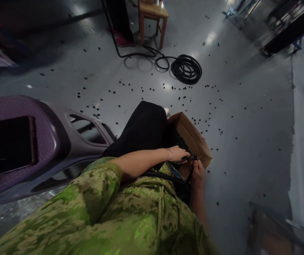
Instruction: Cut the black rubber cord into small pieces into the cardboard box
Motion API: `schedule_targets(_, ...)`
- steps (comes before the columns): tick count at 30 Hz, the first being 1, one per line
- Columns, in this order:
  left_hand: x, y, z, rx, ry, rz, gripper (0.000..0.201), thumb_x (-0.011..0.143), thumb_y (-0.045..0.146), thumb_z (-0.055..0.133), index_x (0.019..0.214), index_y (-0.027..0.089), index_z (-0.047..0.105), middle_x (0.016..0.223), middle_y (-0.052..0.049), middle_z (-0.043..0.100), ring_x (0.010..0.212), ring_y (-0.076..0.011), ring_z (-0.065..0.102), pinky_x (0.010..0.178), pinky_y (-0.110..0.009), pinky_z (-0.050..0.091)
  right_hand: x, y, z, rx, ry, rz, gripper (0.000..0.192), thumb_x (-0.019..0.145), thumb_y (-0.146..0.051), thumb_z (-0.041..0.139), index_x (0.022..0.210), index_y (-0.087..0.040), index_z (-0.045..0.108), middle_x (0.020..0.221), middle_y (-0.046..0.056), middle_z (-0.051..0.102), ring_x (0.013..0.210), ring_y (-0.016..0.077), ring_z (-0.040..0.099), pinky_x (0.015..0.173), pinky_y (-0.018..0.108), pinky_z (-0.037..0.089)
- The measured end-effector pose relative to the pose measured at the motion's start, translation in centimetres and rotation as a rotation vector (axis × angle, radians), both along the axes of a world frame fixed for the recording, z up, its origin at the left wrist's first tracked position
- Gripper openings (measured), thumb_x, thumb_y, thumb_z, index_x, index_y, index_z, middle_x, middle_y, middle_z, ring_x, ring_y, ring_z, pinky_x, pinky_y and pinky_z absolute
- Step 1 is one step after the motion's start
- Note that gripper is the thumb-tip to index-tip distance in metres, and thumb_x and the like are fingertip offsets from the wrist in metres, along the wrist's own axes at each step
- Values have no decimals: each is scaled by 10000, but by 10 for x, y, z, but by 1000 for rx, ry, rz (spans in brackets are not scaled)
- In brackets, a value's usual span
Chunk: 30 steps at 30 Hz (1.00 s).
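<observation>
My left hand (pixel 179 153), with a thin bracelet at the wrist, is closed round a slim dark tool (pixel 177 162) that looks like scissors or cutters; its exact kind is too dark to make out. The tool's tip points right, toward my right hand (pixel 198 170). Between that hand's thumb and fingers is a small black part (pixel 195 157), pinched at the tool's tip. Both hands are over an open cardboard box (pixel 194 138) by my lap. Dark pieces (pixel 179 141) lie inside the box, partly hidden by my left hand and leg.
A purple plastic stool (pixel 48 127) carrying a phone (pixel 16 143) stands at my left. Small black pieces lie scattered over the grey floor. Ahead are a coiled black hose (pixel 186 69), a wooden stool (pixel 153 14) and another person's leg (pixel 118 17).
</observation>
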State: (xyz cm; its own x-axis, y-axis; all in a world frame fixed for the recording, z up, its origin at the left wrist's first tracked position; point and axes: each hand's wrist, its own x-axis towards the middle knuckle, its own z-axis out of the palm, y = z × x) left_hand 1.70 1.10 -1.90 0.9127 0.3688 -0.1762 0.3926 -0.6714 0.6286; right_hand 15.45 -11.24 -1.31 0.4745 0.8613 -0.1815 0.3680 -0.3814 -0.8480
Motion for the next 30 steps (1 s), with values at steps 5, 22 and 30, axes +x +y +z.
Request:
schedule_targets(5,0,0,0,34,-29,-30,357,882,448,434,1166,253,529,1069,-63,645,959,-186,613,790,-290,432,1,0,-2,-15,-20,28,335,850,-501,427,684,-215,484,560,-39,404,528,117,363,505,234,280)
schedule_targets(22,3,-4,-6,99,47,-15,285,862,395,477,912,151,617,868,-114,698,796,-187,662,748,-279,476,1,5,-13,0,133,47,333,844,-486,467,645,-219,455,536,-57,365,491,97,317,470,232,264)
schedule_targets(30,1,-2,3,43,62,-35,249,860,365,472,968,179,597,924,-91,697,803,-184,661,721,-270,480,5,7,-17,17,230,8,293,809,-479,497,697,-210,474,559,-57,391,491,87,302,469,221,250)
